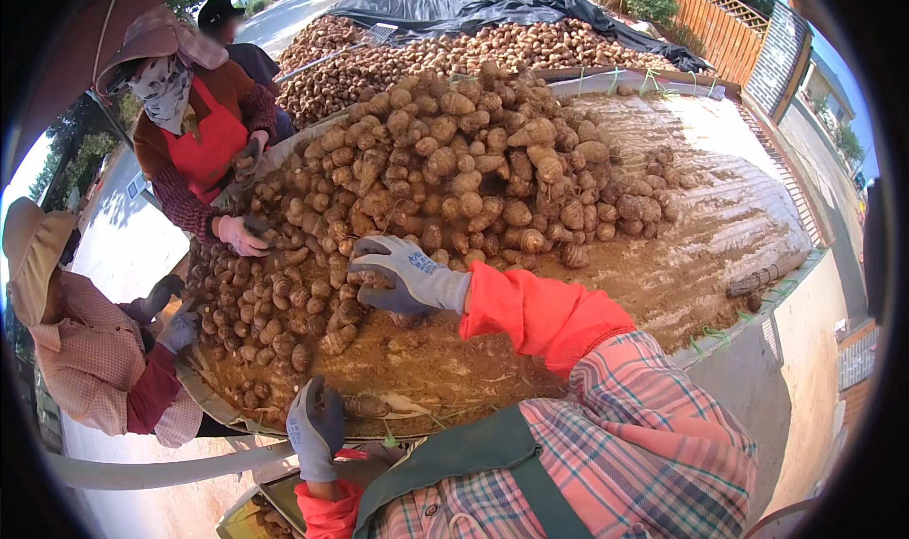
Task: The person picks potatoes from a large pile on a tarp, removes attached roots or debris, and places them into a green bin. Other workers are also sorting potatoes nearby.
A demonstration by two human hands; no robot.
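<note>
A large heap of brown taro corms (454,162) lies on a soil-covered sheet over a wide table (454,368). My right hand (401,272), in a grey-coated work glove, reaches across to the near side of the heap; its fingers curve around a taro corm (373,279). My left hand (316,422), in a matching glove, is at the table's near edge with its fingers bent and apart. Nothing shows in it. Smaller corms (273,319) are spread beyond it. A longish dirt-coated corm (366,406) lies just right of the left hand.
Two people (202,120) (99,354) with gloved hands stand along the left side; another person (245,59) is behind. A crate (245,514) holding corms stands below my left hand. A piece of wood (767,275) lies at the right edge. Another corm pile (319,63) is beyond, partly under black plastic sheeting (454,2).
</note>
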